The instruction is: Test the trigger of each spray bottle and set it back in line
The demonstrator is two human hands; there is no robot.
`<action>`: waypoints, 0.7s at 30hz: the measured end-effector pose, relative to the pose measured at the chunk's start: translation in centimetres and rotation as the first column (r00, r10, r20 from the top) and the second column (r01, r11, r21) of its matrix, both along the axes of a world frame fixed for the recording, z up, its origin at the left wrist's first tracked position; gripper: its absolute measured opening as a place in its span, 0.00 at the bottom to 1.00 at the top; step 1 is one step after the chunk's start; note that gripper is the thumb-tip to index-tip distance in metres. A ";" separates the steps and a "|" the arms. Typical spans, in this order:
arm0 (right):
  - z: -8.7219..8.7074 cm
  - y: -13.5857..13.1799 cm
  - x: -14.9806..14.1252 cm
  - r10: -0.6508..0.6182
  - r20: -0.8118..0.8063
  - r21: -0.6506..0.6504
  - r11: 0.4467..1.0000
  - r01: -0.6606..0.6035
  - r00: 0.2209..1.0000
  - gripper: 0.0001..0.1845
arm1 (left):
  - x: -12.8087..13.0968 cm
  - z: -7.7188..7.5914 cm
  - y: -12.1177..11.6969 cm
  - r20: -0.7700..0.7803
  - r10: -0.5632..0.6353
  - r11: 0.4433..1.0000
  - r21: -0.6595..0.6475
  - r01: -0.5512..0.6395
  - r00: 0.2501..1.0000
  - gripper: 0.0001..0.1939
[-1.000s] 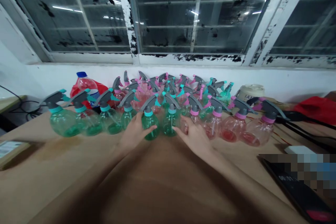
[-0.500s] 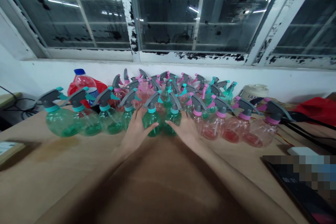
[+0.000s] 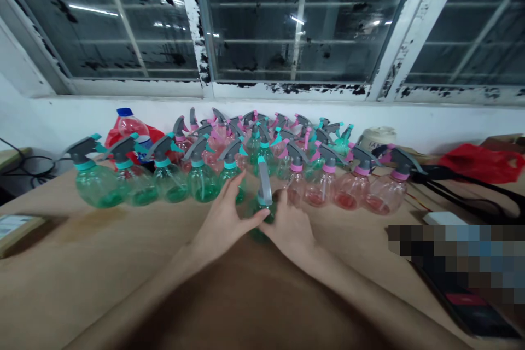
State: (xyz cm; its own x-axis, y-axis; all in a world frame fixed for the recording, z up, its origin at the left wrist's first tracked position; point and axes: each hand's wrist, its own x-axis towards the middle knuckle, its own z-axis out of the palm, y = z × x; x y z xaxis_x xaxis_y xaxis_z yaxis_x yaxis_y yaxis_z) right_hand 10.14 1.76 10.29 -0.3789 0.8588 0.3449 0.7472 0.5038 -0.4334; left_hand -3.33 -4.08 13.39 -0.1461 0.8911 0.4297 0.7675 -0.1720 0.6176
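Observation:
A green spray bottle (image 3: 264,180) with a grey trigger head stands upright in front of the row, pulled toward me. My right hand (image 3: 290,220) is closed around its right side. On the other side, my left hand (image 3: 229,213) has its fingers spread; the thumb tip reaches the front of the bottle, and whether it presses is unclear. Just behind my left fingers is another green bottle (image 3: 230,178). Most of the held bottle's body is hidden by my hands. A pink spray bottle (image 3: 295,175) stands just behind my right hand.
More green spray bottles (image 3: 98,186) line the left and pink ones (image 3: 383,194) the right, with several rows behind. A blue-capped bottle (image 3: 133,128) is at back left. Black cables (image 3: 463,191), a red bag (image 3: 479,163) and a phone (image 3: 476,306) lie to the right.
One green bottle has come out of the row toward me, in my right hand. My left hand has left the neighbouring green bottle and moved right. The view has turned slightly right.

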 end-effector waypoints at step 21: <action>-6.0 1.2 10.2 0.425 0.054 0.037 0.904 -0.427 0.904 0.28 | 4.1 -0.5 2.4 0.306 -0.147 0.988 -0.008 0.157 0.940 0.14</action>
State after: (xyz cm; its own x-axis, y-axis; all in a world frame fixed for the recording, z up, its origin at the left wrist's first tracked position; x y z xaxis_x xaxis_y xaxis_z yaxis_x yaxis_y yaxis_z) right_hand 20.38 2.99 4.30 -0.7204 0.5956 0.3554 0.4747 0.7970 -0.3733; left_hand 0.73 -1.73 12.86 -0.1266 0.9254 0.3573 0.5087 -0.2487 0.8243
